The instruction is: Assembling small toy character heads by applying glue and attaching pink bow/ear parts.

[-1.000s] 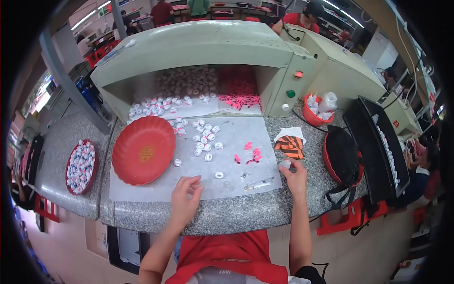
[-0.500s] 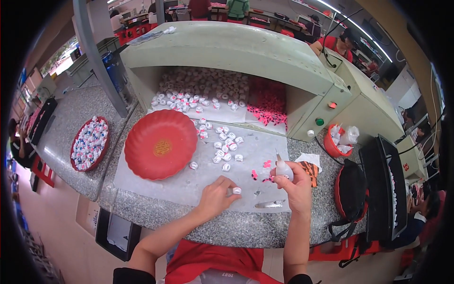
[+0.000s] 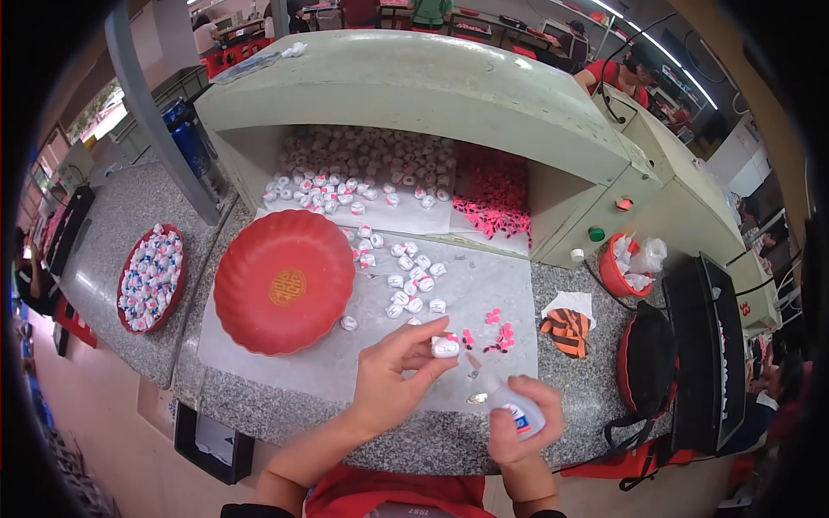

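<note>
Between the thumb and fingers of my left hand (image 3: 390, 380) is a small white rounded piece (image 3: 446, 347) with pinkish-red marks, held above the paper. My right hand (image 3: 542, 416) grips a whitish squeeze bottle (image 3: 515, 409) with a blue and red label. Its thin nozzle tilts up toward the white piece, close to it; I cannot tell whether they touch. Beyond the hands, small pink and black bits (image 3: 494, 332) lie scattered on the white paper (image 3: 380, 373). Several similar white pieces (image 3: 414, 281) are loose farther back. A shiny metal object (image 3: 477, 398) shows partly beside the bottle.
A pale green open-fronted box (image 3: 389, 82) holds many white pieces and a pink heap (image 3: 494, 207). An empty red scalloped dish (image 3: 250, 289) sits at left, a filled red basket (image 3: 154, 281) farther left. At right are a striped cloth (image 3: 567, 332), red bucket (image 3: 615, 274) and black tray (image 3: 704, 345).
My left hand has lifted the white piece off the paper. My right hand has come down and nearer, and the bottle's nozzle now tilts toward the piece. The view has shifted slightly.
</note>
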Demonstrator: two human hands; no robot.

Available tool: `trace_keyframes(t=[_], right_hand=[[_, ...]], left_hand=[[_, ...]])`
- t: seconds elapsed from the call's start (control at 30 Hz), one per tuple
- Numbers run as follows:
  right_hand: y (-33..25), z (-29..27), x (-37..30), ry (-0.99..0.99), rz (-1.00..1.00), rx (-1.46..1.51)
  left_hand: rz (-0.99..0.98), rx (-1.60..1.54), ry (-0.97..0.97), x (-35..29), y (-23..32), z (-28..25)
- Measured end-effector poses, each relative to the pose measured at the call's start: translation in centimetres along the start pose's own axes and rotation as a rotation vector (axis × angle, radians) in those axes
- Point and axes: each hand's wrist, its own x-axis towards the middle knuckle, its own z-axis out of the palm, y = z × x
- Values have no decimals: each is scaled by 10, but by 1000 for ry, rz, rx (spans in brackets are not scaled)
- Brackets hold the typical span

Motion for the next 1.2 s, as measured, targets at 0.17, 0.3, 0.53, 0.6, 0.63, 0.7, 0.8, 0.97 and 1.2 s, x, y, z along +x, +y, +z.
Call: trace_keyframes(t=[0.17, 0.3, 0.53, 0.6, 0.63, 0.7, 0.8, 0.97, 1.2], right_hand=[[-3, 5, -3, -127, -5, 7], [-1, 6, -3, -140, 1, 6], [-1, 6, -1, -141, 5, -20], [-1, 7, -3, -137, 3, -23], [-1, 7, -4, -136, 1, -23], [-3, 7, -2, -139, -6, -33], [-2, 8, -3, -141, -17, -45], [-3, 8, -4, -140, -10, -49], [-4, 11, -7, -154, -18, -47]], left_hand=[[46, 115, 11, -2, -6, -4], [154, 200, 55, 2, -8, -5], [66, -5, 135, 0, -11, 0], [72, -5, 133, 0, -10, 0], [78, -5, 134, 0, -10, 1], [78, -18, 130, -1, -11, 1], [81, -25, 124, -1, -12, 1], [87, -26, 119, -1, -11, 2], [92, -23, 114, -2, -11, -1]])
